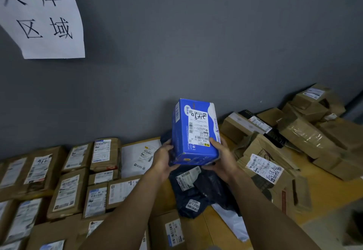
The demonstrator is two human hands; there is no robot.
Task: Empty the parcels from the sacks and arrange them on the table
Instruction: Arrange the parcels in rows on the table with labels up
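Blue parcel (194,132) is gripped at its near end by our curled fingers (214,143), left hand (163,160) and right hand (223,158) either side, held above the tabletop (324,189); we should lower it label-up beside the tidy rows (68,191)

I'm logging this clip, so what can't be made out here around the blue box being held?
Head view:
- blue box: underside faces away; label print too small.
- left hand and right hand: fingertips hidden under the box.
- dark mailer bag: partly covered by the box and forearms.
- brown parcels: leftmost cut off by frame edge.
- Sacks: none in view.
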